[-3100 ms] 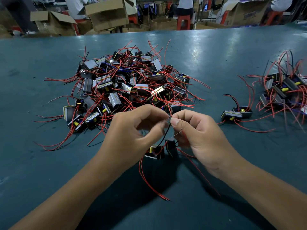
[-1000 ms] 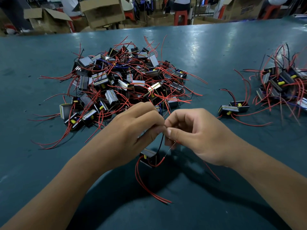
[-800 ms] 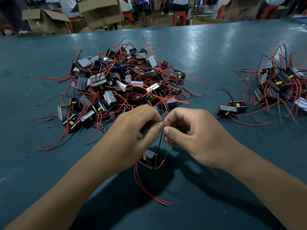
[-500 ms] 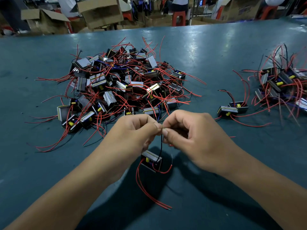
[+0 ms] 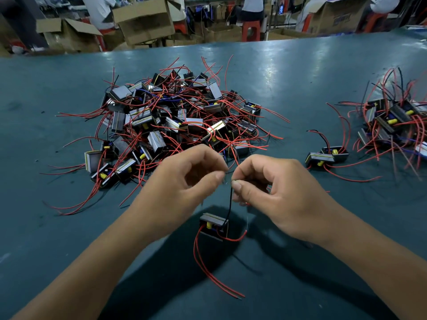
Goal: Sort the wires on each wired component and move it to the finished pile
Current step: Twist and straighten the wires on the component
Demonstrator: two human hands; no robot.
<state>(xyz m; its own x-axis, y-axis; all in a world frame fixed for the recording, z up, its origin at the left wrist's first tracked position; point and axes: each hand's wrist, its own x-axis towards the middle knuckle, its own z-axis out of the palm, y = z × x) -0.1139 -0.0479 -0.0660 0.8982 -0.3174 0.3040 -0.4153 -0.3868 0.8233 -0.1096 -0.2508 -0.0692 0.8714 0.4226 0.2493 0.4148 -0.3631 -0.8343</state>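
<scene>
A small black wired component (image 5: 213, 226) with a yellow part hangs below my hands over the teal table (image 5: 300, 65). Its black wire (image 5: 230, 203) runs up to my right hand (image 5: 277, 195), which pinches the wire's top end between thumb and forefinger. My left hand (image 5: 184, 188) is just left of it, thumb and forefinger tips close together; whether they hold the thin wire tip is unclear. Two long red wires (image 5: 210, 271) trail from the component toward me, and a short red one (image 5: 235, 237) curls to its right.
A big tangled heap of components with red wires (image 5: 175, 125) lies beyond my hands. Another pile (image 5: 392, 125) sits at the right edge, with two components (image 5: 325, 157) beside it. Cardboard boxes (image 5: 143, 19) and seated people are behind the table.
My hands have drawn slightly apart at the fingertips. The component has sunk lower and swung clear of my left hand, now hanging by its black wire from my right hand.
</scene>
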